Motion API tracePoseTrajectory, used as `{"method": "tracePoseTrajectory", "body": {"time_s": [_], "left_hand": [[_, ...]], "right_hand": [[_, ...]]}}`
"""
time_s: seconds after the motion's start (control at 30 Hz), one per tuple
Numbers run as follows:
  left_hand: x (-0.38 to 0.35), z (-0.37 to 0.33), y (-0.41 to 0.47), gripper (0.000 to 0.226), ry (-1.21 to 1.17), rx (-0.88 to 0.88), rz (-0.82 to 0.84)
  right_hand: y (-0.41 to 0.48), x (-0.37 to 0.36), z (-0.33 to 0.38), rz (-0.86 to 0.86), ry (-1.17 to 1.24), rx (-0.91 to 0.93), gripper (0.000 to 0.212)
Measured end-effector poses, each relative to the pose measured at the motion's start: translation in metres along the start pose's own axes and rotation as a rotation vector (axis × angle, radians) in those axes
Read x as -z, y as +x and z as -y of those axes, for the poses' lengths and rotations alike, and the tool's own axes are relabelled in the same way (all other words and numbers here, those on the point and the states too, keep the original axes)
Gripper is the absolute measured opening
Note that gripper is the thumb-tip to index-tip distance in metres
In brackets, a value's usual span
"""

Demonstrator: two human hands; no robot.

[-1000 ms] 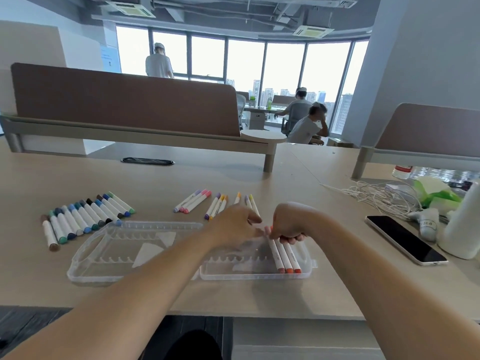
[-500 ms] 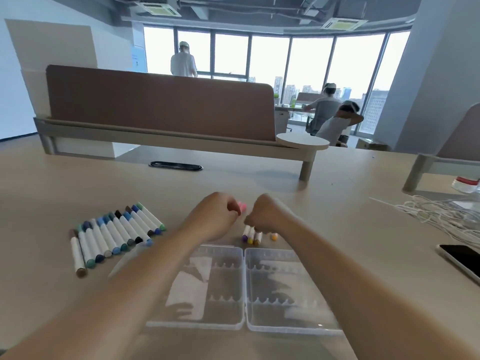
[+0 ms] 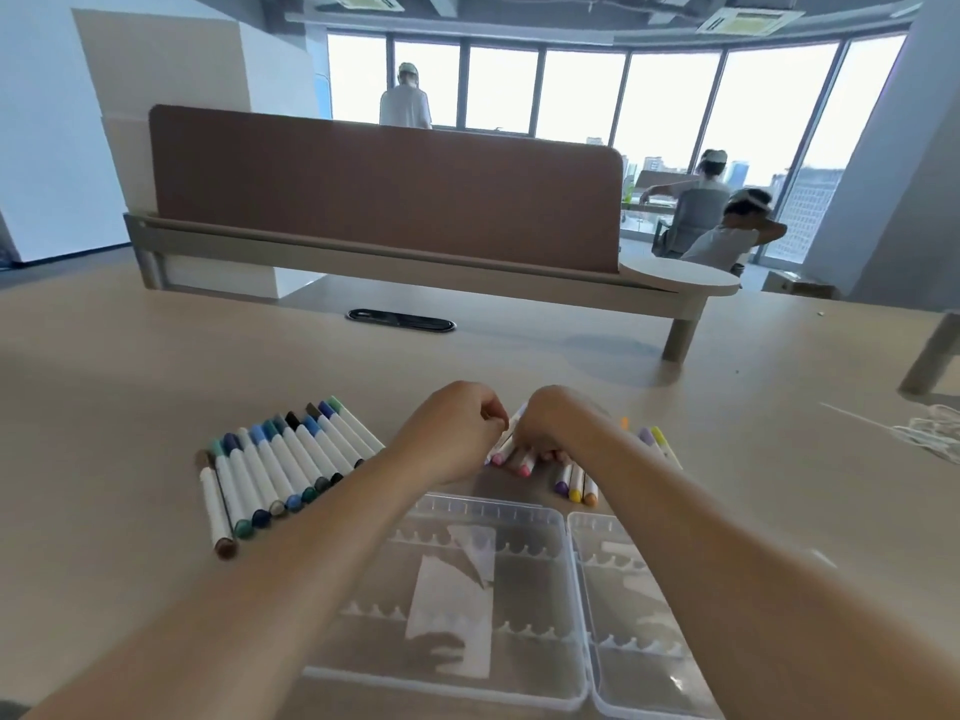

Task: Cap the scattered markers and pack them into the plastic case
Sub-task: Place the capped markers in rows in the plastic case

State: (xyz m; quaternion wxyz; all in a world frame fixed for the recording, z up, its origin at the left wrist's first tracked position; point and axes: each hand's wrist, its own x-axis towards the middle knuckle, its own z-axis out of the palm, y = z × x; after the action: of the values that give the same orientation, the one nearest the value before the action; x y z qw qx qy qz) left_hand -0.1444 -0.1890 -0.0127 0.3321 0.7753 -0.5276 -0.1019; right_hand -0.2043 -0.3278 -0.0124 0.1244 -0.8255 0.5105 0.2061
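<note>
Behind the empty plastic case (image 3: 519, 511) on the bench (image 3: 156, 356): right hand (image 3: 550, 423) is gripping pink markers (image 3: 514, 454); left hand (image 3: 457, 433), touching it, is seemingly pinching one's end for capping.

An open-plan office: shared desk (image 3: 519, 345), brown divider panel (image 3: 384, 194), high-rise windows (image 3: 670, 96).

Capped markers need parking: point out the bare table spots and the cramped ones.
Bare table lies left of and behind the blue-green marker row, up to the cable slot; more lies between the yellow marker and the white cables. Crowded: the strip from the plastic case to the left hand and right hand, over the pink markers.
</note>
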Motion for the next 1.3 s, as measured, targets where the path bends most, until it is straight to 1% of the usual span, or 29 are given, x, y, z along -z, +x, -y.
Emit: {"method": "tracePoseTrajectory", "body": {"time_s": [0.07, 0.13, 0.17, 0.23, 0.37, 0.47, 0.57, 0.63, 0.73, 0.8, 0.87, 0.97, 1.03, 1.1, 1.3], "left_hand": [[0.0, -0.004, -0.004, 0.021, 0.008, -0.006, 0.0], [-0.001, -0.011, -0.011, 0.021, 0.006, -0.006, 0.0], [-0.002, -0.015, -0.014, 0.021, 0.003, -0.008, 0.004], [-0.006, -0.026, -0.023, 0.02, -0.002, -0.018, 0.014], [-0.023, -0.056, -0.044, 0.018, 0.02, -0.054, 0.073], [-0.044, -0.084, -0.059, 0.021, 0.051, -0.112, 0.124], [-0.065, -0.112, -0.074, 0.022, 0.072, -0.21, 0.174], [-0.077, -0.126, -0.082, 0.027, 0.097, -0.263, 0.218], [-0.093, -0.133, -0.088, 0.036, 0.176, -0.278, 0.27], [-0.101, -0.133, -0.09, 0.034, 0.228, -0.293, 0.283], [-0.104, -0.133, -0.093, 0.032, 0.234, -0.311, 0.303], [-0.105, -0.132, -0.094, 0.029, 0.231, -0.334, 0.338], [-0.104, -0.132, -0.093, 0.032, 0.255, -0.331, 0.392], [-0.103, -0.133, -0.095, 0.036, 0.232, -0.315, 0.452], [-0.102, -0.133, -0.104, 0.035, 0.192, -0.393, 0.39]], "right_hand": [[-0.005, -0.002, -0.001, -0.011, 0.007, 0.004, 0.021], [-0.017, -0.003, -0.009, 0.019, 0.042, 0.035, 0.032], [-0.027, -0.001, -0.016, 0.039, 0.067, 0.051, 0.033], [-0.054, 0.0, -0.034, 0.058, 0.132, 0.095, 0.027], [-0.112, -0.007, -0.086, -0.003, 0.198, 0.152, 0.034], [-0.138, -0.021, -0.126, -0.027, 0.234, 0.124, 0.031], [-0.161, -0.034, -0.156, 0.03, 0.252, 0.101, 0.033], [-0.172, -0.04, -0.17, 0.053, 0.245, 0.09, 0.037], [-0.18, -0.049, -0.182, 0.081, 0.208, 0.08, 0.036], [-0.182, -0.055, -0.185, 0.086, 0.177, 0.075, 0.036], [-0.182, -0.058, -0.187, 0.079, 0.148, 0.07, 0.038], [-0.178, -0.06, -0.189, 0.022, 0.131, 0.063, 0.044], [-0.176, -0.061, -0.191, 0.039, 0.142, 0.045, 0.045], [-0.173, -0.062, -0.193, 0.064, 0.145, 0.041, 0.042], [-0.17, -0.063, -0.191, 0.084, 0.099, 0.058, 0.043]]}}
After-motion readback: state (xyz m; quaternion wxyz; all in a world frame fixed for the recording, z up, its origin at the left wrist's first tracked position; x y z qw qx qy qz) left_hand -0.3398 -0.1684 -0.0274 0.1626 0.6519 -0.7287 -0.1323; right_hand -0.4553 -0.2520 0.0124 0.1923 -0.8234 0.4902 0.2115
